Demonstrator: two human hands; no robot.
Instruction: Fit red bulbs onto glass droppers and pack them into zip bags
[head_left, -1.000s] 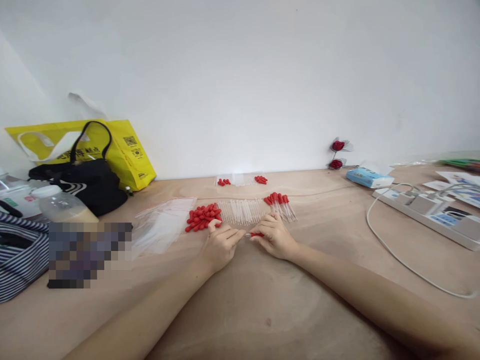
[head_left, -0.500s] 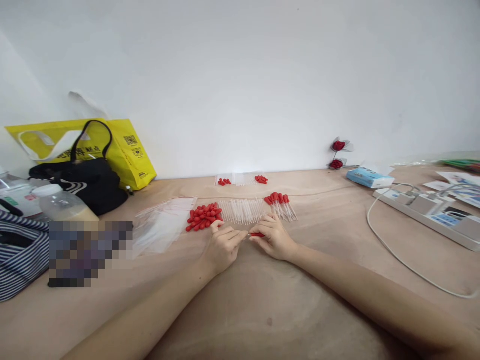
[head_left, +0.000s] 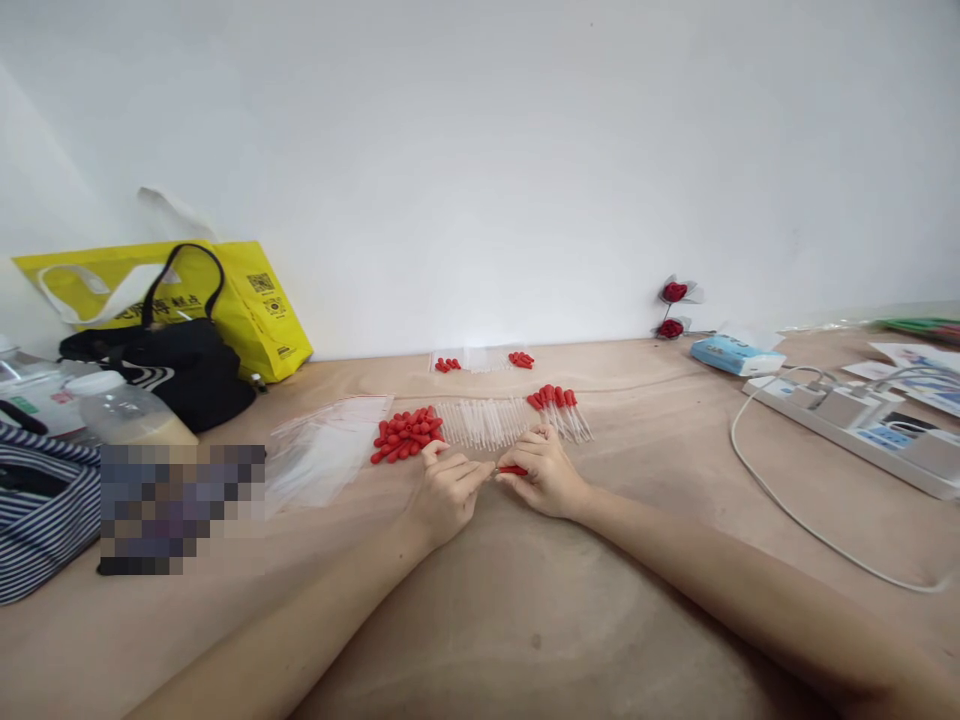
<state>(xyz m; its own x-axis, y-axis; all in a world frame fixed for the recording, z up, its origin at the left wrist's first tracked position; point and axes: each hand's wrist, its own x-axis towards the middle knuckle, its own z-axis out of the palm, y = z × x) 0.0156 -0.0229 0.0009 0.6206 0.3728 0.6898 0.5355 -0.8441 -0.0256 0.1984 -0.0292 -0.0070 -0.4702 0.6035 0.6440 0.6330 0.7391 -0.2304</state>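
My right hand [head_left: 547,475] is closed on a red rubber dropper bulb [head_left: 513,470], which lies sideways between thumb and fingers. My left hand [head_left: 448,492] meets it fingertip to fingertip, pinching a thin dropper tube that the fingers almost wholly hide. Behind the hands lies a row of clear dropper tubes [head_left: 484,424]. Left of that row is a pile of loose red bulbs [head_left: 405,436]. Several droppers fitted with red bulbs [head_left: 555,400] lie just beyond my right hand.
Clear zip bags [head_left: 330,450] lie at the left, near a bottle [head_left: 124,405], a black bag [head_left: 187,365] and a yellow bag [head_left: 277,310]. Filled bags [head_left: 484,359] rest by the wall. At the right are a tissue pack [head_left: 735,354], a power strip [head_left: 900,455] and its cable [head_left: 780,520].
Both hands keep nearly the same place and grip, fingertips together at the red bulb. The view has shifted very slightly.
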